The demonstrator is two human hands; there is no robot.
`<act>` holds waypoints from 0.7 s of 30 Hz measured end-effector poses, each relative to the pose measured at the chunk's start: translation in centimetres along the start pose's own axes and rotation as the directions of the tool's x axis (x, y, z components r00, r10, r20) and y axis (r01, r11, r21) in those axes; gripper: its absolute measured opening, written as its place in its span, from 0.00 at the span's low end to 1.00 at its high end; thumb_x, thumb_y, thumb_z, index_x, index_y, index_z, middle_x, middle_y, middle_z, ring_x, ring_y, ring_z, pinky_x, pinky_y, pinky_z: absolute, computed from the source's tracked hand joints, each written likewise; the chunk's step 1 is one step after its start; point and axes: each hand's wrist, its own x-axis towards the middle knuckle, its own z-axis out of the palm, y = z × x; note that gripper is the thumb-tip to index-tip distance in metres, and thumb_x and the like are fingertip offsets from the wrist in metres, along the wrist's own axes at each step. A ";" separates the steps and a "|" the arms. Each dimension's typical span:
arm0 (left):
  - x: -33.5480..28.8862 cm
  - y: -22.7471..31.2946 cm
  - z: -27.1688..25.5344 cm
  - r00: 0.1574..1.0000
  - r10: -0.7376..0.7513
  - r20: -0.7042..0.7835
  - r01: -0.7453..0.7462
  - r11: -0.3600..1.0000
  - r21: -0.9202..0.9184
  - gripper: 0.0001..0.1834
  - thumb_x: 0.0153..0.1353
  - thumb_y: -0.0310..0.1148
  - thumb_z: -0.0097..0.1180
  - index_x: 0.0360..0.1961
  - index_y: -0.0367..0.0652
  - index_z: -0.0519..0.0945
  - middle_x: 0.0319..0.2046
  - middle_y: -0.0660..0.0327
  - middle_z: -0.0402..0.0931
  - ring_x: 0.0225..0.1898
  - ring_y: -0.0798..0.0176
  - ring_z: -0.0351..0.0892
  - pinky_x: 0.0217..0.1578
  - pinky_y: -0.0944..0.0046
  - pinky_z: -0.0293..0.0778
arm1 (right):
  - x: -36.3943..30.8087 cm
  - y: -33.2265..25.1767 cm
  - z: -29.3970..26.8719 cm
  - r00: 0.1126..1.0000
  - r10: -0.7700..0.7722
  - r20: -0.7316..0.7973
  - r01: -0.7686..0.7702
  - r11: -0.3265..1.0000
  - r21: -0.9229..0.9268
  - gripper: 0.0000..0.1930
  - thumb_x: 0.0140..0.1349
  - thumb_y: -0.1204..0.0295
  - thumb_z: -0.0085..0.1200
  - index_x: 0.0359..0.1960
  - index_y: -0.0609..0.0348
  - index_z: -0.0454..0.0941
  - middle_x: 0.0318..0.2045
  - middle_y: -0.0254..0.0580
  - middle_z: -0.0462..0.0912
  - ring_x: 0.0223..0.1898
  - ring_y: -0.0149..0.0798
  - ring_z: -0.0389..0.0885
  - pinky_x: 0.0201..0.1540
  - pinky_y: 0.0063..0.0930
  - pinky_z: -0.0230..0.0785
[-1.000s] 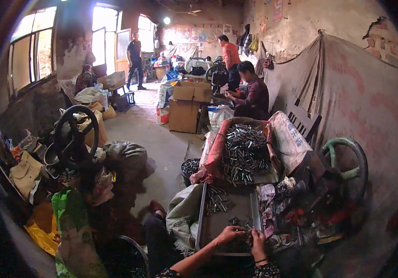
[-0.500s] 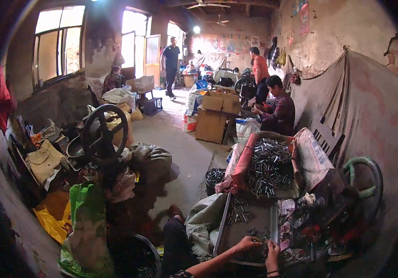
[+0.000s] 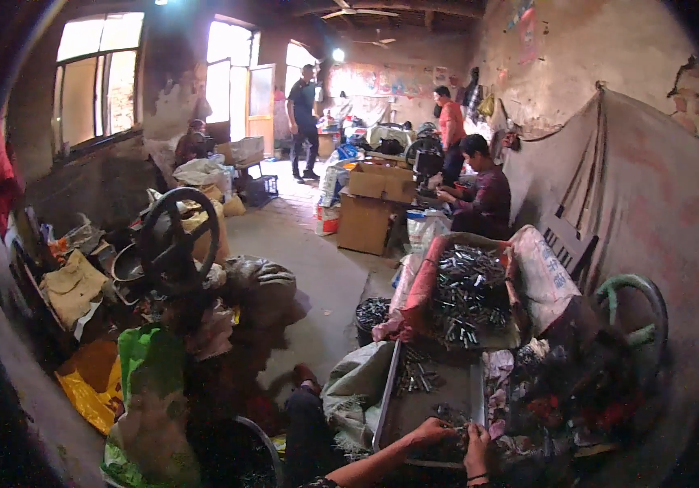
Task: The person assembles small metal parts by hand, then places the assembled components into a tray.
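Observation:
Both hands meet over the near end of a shallow metal tray (image 3: 387, 389). My left hand (image 3: 431, 431) reaches in from the lower left, its fingers pinched together. Close against it, my right hand (image 3: 477, 446) is raised with fingertips and thumb closed. What lies between the fingertips is too small and dark to name. Beyond them in the tray lie a few small dark bits and a loose group of short metal tubes (image 3: 417, 374). A large heap of similar metal pieces (image 3: 470, 293) fills the lined bin at the tray's far end.
A bucket of metal pieces (image 3: 372, 312) stands left of the bin. Dark rags (image 3: 565, 398) and a green handwheel (image 3: 638, 313) lie right of the tray. Left are a black handwheel (image 3: 180, 240) and sacks. A seated person (image 3: 486, 191) works beyond the bin; others stand farther back.
The view has shifted slightly. My hands stay together over the tray with fingers still closed. The standing person near the door has turned and shifted a little.

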 end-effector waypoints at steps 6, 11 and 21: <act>0.2 0.4 0.6 0.999 0.039 0.000 -0.038 0.998 -0.044 0.17 0.50 0.45 0.55 0.29 0.39 0.80 0.19 0.65 0.74 0.20 0.73 0.67 0.22 0.68 0.65 | -0.4 -1.1 -0.2 0.996 -0.031 0.083 0.043 0.988 -0.149 0.14 0.54 0.62 0.50 0.30 0.63 0.74 0.28 0.33 0.72 0.30 0.29 0.68 0.36 0.23 0.60; -0.3 0.5 0.1 0.997 0.041 -0.067 -0.032 0.991 0.129 0.18 0.50 0.46 0.55 0.25 0.38 0.79 0.18 0.65 0.73 0.19 0.72 0.67 0.22 0.68 0.65 | -0.9 -1.1 0.9 0.982 -0.185 0.035 0.187 0.979 -0.081 0.13 0.55 0.63 0.49 0.28 0.63 0.74 0.20 0.30 0.69 0.23 0.26 0.64 0.28 0.22 0.59; -2.3 3.9 0.3 0.998 -0.062 -0.010 0.061 0.996 -0.069 0.17 0.50 0.44 0.55 0.29 0.38 0.79 0.19 0.65 0.74 0.21 0.73 0.67 0.24 0.69 0.66 | -1.4 -2.4 0.8 0.994 -0.095 0.048 0.099 0.991 -0.095 0.10 0.56 0.66 0.48 0.30 0.61 0.75 0.25 0.31 0.73 0.27 0.27 0.66 0.34 0.21 0.59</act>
